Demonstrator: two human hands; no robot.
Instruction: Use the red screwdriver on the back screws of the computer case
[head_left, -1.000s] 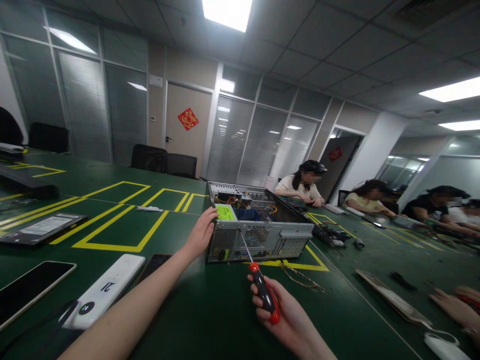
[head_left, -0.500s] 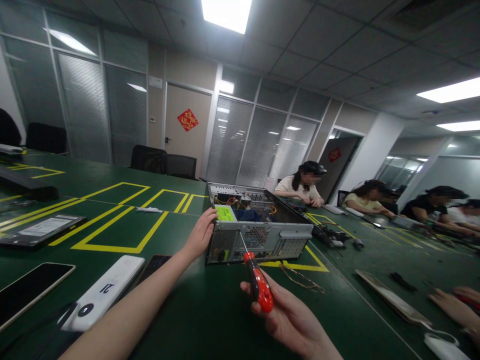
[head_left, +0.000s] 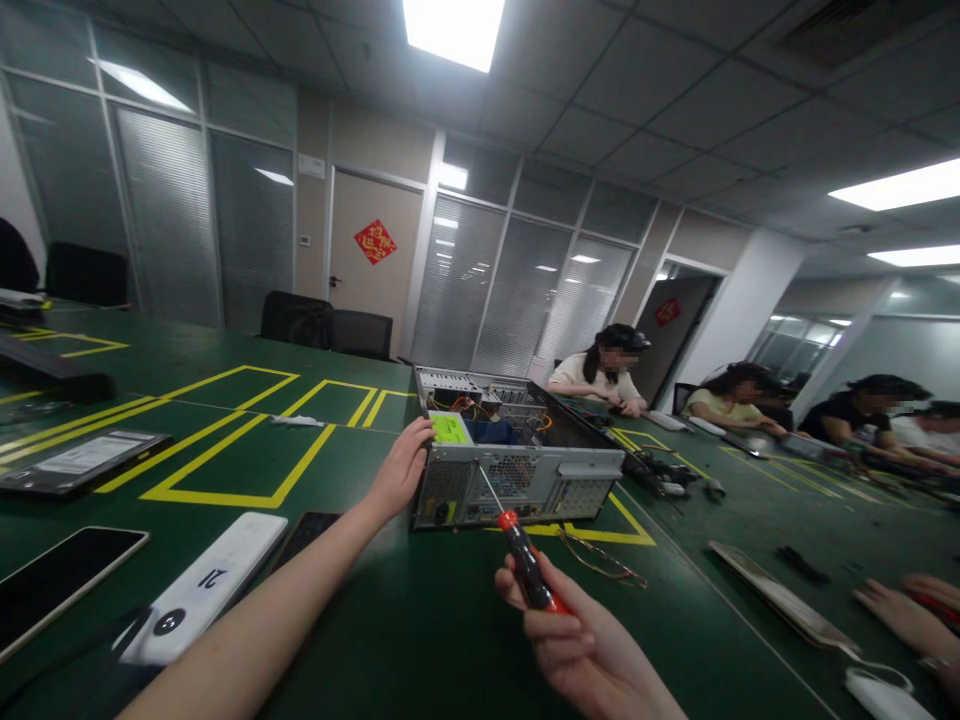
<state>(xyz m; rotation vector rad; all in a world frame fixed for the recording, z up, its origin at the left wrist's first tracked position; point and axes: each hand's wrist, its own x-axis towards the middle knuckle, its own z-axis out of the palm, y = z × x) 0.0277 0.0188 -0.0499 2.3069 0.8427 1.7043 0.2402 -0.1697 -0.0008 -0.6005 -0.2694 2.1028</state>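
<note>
An opened computer case lies on the green table, its rear panel towards me. My left hand holds the case's left rear corner, fingers bent over the edge beside the power supply with a bright green label. In my right hand is a screwdriver with a red and black handle, gripped from below. Its thin shaft points up and away, and the tip meets the rear panel near the power supply's upper right edge. Whether it sits in a screw is too small to tell. Coloured cables show inside the case.
Glasses lie in front of the case. To the left are a white power bank, a phone and a hard drive. Black cables lie to the right. Several people work along the table; another person's hand is at far right.
My right hand has turned the screwdriver's handle and shifted slightly right and down, tilting it more. The tip stays at about the same spot. My left hand has not moved noticeably.
</note>
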